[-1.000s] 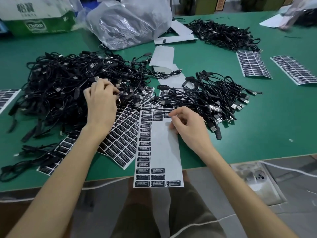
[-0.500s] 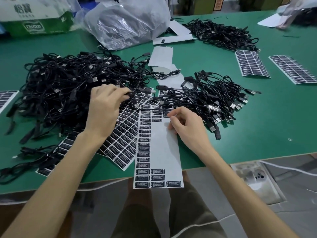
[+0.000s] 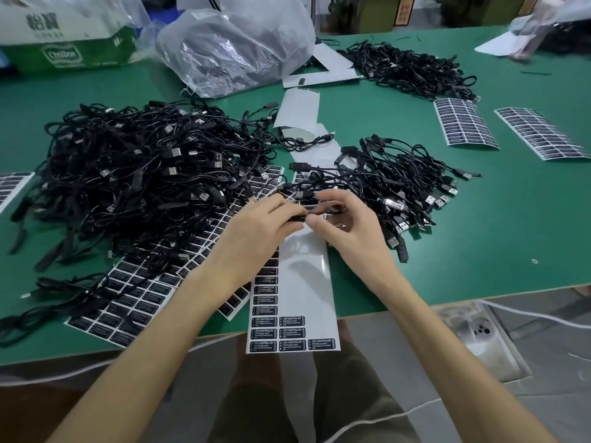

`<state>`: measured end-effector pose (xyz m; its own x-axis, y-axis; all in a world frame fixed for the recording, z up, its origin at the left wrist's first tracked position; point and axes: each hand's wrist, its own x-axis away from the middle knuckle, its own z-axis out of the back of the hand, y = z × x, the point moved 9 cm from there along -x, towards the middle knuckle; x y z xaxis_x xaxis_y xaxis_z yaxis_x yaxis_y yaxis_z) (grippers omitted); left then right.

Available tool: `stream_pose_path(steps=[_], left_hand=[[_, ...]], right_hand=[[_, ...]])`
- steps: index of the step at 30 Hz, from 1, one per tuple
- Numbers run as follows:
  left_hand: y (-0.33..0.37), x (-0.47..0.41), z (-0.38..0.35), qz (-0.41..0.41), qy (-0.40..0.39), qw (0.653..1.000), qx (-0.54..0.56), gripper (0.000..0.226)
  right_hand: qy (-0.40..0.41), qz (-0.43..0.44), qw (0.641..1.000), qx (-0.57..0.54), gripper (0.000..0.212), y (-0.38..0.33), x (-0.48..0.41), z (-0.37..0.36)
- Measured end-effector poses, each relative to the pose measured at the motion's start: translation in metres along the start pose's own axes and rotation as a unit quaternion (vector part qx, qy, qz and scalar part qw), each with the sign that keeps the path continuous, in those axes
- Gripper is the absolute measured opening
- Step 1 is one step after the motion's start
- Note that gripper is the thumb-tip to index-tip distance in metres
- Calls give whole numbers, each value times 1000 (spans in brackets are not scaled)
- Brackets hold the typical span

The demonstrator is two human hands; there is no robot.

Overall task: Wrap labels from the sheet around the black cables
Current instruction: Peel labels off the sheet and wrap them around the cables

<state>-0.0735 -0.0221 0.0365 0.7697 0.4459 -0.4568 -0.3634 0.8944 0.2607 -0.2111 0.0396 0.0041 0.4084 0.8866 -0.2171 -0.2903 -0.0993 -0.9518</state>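
My left hand grips a thin black cable just above the top of the white label sheet. My right hand meets it from the right, thumb and forefinger pinching a small black label at the cable. The sheet lies in front of me, mostly peeled, with black labels down its left column and at its bottom end, which overhangs the table edge. A large heap of black cables lies to the left, a smaller heap to the right.
A fuller label sheet lies partly under the big heap. More sheets lie at right and at the left edge. Behind are empty backing strips, a plastic bag, a carton and another cable pile.
My left hand came away from the big heap to the centre with a cable. My right hand lifted off the sheet with a label and met the left hand.
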Motion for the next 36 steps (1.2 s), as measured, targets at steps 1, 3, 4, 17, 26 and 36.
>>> stream_pose_path(steps=[1,3,4,17,26,36], left_hand=[[-5,1,-1,20,-4,1000,11,30],[-17,4,-1,59,-4,998,26,38],[-23,5,1,71,-2,997,23,39],[-87,17,52,200,106,968,109,9],[-122,36,22,380,227,660,607,29],[-89,19,12,358,151,588,709,17]], right_hand=[[5,2,1000,-1,22,0,-1,1],[38,-1,999,-25,7,3,-2,6],[60,-7,998,-35,3,7,-2,10],[194,-16,978,-80,11,14,7,36],[172,4,985,-33,13,6,6,31],[-38,26,997,56,15,0,4,-15]])
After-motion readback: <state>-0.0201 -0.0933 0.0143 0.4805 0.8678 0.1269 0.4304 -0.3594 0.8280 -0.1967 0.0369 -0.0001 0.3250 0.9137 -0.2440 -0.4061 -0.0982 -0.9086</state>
